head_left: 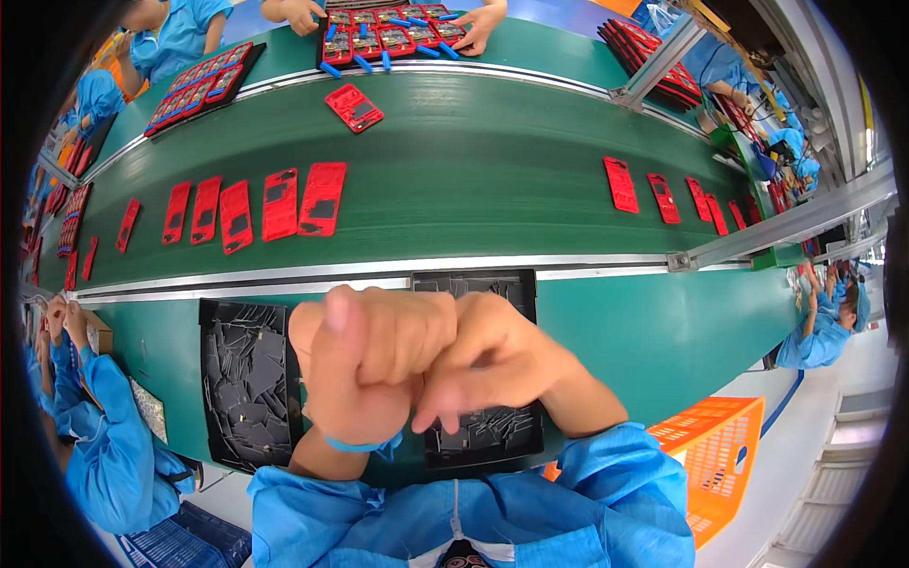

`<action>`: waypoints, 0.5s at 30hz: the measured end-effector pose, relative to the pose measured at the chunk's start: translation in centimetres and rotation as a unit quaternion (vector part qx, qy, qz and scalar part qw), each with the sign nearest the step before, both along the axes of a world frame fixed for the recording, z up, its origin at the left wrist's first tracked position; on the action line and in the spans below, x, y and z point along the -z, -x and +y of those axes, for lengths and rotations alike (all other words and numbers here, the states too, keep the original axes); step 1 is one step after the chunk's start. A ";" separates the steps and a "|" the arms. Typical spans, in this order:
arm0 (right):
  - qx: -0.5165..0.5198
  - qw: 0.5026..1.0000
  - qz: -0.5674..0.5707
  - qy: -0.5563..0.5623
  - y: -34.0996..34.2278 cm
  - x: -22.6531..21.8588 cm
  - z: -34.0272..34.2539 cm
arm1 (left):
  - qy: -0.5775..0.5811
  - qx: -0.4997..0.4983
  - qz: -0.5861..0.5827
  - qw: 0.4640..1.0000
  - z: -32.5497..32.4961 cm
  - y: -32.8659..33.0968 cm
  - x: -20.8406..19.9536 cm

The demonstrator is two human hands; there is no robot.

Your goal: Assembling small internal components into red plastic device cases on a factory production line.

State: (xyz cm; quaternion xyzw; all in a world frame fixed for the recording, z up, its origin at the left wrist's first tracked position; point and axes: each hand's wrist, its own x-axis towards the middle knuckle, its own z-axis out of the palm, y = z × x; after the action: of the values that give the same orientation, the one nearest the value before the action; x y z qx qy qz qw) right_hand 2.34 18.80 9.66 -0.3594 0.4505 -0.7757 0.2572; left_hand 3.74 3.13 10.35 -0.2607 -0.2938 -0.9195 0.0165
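Raised close in front of me, my left hand (365,346) is closed in a fist with its thumb standing up. A blue band (365,443) circles my left wrist. My right hand (497,355) presses against the fist's right side, its fingers curled and partly blurred; I make out no object in either hand. Below them on the green bench (644,331) are two black boxes. The left box (213,379) holds many thin dark flat pieces (256,369); the right box (483,462) holds similar pieces and is partly hidden behind my hands.
A green conveyor belt (473,180) carries red trays (323,199) with dark parts. Across it, another person's hands (478,26) touch a large tray (388,43) with blue-handled pieces. An orange crate (715,454) stands at right. A metal post (786,213) crosses there; co-workers sit left and right.
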 end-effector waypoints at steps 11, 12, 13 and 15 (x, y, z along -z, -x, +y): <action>0.294 0.946 0.126 -0.045 -0.3 -1.1 -0.2 | 0.356 -0.438 0.165 0.809 1.8 1.8 0.3; 0.366 0.908 0.190 -0.074 -0.4 -1.3 -0.6 | 0.368 -0.486 0.198 0.768 2.0 2.4 0.0; 0.376 0.885 0.225 -0.156 -0.4 -1.4 0.4 | 0.378 -0.509 0.219 0.742 2.5 2.6 -0.5; 0.406 0.877 0.135 -0.220 -0.7 -1.2 0.1 | 0.402 -0.546 0.259 0.688 3.0 2.9 0.1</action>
State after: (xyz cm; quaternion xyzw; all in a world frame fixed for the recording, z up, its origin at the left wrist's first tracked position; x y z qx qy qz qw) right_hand 3.04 18.85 10.85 -0.1803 0.7460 -0.6371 -0.0712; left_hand 0.83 6.14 10.25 -0.2641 -0.7096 -0.4378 0.4848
